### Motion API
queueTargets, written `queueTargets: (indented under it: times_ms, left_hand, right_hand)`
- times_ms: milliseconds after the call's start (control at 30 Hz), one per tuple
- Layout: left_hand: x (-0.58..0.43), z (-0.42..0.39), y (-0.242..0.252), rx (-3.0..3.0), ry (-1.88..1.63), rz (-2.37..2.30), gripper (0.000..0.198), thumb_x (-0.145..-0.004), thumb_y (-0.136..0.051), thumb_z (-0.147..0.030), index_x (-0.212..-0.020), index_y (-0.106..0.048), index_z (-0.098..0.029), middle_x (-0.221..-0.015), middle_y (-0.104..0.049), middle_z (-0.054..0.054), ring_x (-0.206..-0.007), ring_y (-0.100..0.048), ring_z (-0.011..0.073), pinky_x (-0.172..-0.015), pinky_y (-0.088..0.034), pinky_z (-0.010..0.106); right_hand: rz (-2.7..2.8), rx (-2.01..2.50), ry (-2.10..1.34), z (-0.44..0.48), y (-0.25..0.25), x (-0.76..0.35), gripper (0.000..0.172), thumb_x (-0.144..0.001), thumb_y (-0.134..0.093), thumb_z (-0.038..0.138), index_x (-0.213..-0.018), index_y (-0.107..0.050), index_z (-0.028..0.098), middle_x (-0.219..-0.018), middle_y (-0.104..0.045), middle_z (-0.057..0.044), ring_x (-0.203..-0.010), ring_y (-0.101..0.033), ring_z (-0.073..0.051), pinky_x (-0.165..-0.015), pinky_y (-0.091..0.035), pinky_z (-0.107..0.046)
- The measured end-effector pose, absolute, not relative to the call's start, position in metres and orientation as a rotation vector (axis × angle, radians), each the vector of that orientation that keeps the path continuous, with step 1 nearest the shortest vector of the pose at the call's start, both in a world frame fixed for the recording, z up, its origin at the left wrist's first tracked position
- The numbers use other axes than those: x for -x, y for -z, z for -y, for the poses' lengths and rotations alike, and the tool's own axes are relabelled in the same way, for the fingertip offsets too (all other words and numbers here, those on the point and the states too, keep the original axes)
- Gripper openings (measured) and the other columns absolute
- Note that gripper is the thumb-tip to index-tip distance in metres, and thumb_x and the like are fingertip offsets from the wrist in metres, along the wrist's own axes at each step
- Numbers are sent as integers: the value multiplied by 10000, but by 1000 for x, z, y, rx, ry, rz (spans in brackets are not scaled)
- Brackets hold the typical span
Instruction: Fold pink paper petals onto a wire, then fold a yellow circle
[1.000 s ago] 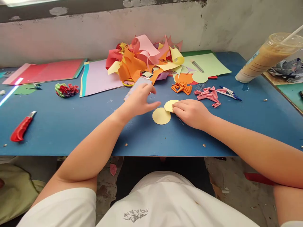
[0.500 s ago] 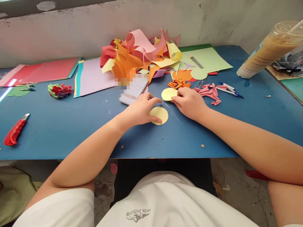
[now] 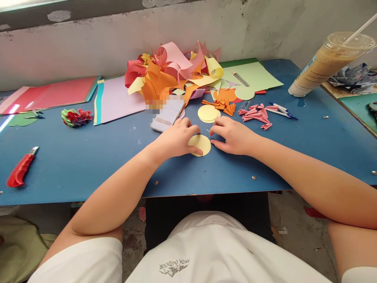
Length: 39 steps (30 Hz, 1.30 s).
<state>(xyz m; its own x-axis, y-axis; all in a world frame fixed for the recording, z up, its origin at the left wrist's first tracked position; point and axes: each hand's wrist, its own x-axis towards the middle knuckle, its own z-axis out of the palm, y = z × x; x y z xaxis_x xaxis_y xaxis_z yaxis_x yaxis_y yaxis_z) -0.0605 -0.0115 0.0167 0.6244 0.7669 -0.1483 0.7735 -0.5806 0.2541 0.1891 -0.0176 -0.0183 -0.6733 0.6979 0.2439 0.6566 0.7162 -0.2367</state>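
Observation:
A pale yellow paper circle (image 3: 204, 146) lies flat on the blue table between my hands. My left hand (image 3: 181, 137) is at its left side, thumb resting on the paper and forefinger arched beyond its far edge, with a gap between them. On the other side, my right hand (image 3: 231, 135) has thumb and forefinger apart, the thumb at the circle's right edge. Just beyond are overlapping yellow circles (image 3: 208, 113), free of both hands. A tiny pale end of a thin line (image 3: 208, 129) shows by my right fingertips; the rest is hidden.
Behind the hands are a phone (image 3: 167, 116), orange paper cones (image 3: 225, 107), pink paper cones (image 3: 256, 114), pens (image 3: 282, 112) and a heap of paper scraps (image 3: 165, 74). A red cutter (image 3: 20, 171) lies far left. A drink cup (image 3: 326, 67) stands at right.
My right hand has let go of the far yellow circles and come nearer, to the right edge of the near circle. My left hand stays by that circle. The view has shifted slightly.

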Motion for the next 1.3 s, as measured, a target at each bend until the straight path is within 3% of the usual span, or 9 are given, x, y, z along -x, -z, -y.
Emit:
queueTargets:
  times_ms: [167, 300, 400, 500, 567, 633, 767, 1133, 1300]
  left_hand:
    - [66, 11, -25, -2536, 98, -1112, 760, -721, -865, -614, -1337, -665, -217, -1266, -538, 148, -1227, -546, 389, -1063, -470, 507]
    - [65, 10, -25, -2429, 130, -1089, 698, -705, -865, -603, -1267, -686, -230, -1233, -552, 124, -1222, -551, 372, -1052, -465, 483]
    - [63, 7, -22, -2360, 129, -1077, 648, -693, -854, -601, -1207, -698, -237, -1207, -559, 110, -1218, -558, 365, -1043, -466, 477]
    - [64, 5, -18, -2356, 100, -1071, 668, -682, -832, -639, -1188, -693, -226, -1183, -567, 111, -1204, -563, 366, -1015, -476, 477]
    - [65, 5, -17, -2353, 68, -1071, 748, -678, -814, -680, -1239, -673, -206, -1183, -575, 119, -1212, -563, 369, -1010, -480, 476]
    - [66, 6, -16, -2351, 37, -1084, 863, -674, -806, -709, -1333, -635, -179, -1199, -581, 134, -1220, -568, 372, -1031, -476, 481]
    - [67, 7, -15, -2361, 7, -1122, 948, -645, -845, -697, -1390, -603, -163, -1232, -602, 144, -1206, -592, 382, -1049, -477, 487]
    - [67, 5, -14, -2345, 19, -1158, 833, -620, -893, -620, -1286, -636, -191, -1235, -618, 141, -1161, -613, 374, -1009, -504, 491]
    - [63, 5, -15, -2345, 55, -1181, 729, -610, -901, -595, -1172, -652, -203, -1170, -606, 123, -1119, -607, 362, -955, -508, 473]
  right_hand:
    - [2700, 1356, -231, 17, 3, -197, 261, -922, -536, 87, -1132, -687, 118, -1146, -694, -184, -1011, -663, -297, -793, -475, -360]
    - [2781, 1727, -34, 16, -14, -206, 223, -979, -493, 125, -1093, -684, 118, -1103, -713, -198, -921, -676, -309, -622, -356, -356]
    - [2876, 1718, 11, 25, -25, -201, 217, -1018, -492, 210, -1076, -688, 138, -1061, -717, -174, -930, -682, -314, -591, -315, -356]
    - [2839, 1583, -185, 31, -29, -187, 272, -1018, -549, 343, -1145, -686, 146, -1180, -696, -175, -1014, -676, -320, -669, -410, -366]
    - [2775, 1435, -336, 31, -25, -175, 370, -989, -608, 444, -1214, -677, 159, -1246, -665, -179, -1120, -648, -338, -820, -473, -395]
    - [2710, 1389, -425, 28, -16, -164, 517, -904, -706, 563, -1250, -669, 179, -1241, -636, -179, -1182, -604, -375, -937, -475, -451]
    - [2653, 1432, -446, 22, 6, -150, 677, -764, -829, 655, -1210, -656, 176, -1255, -571, -196, -1191, -539, -419, -982, -449, -535]
    - [2590, 1314, -555, 22, 18, -152, 609, -783, -845, 617, -1143, -623, 179, -1194, -536, -172, -1164, -499, -391, -969, -431, -527]
    - [2514, 1354, -710, 20, 16, -147, 484, -733, -877, 535, -962, -604, 207, -1119, -555, -118, -1137, -500, -362, -965, -405, -501]
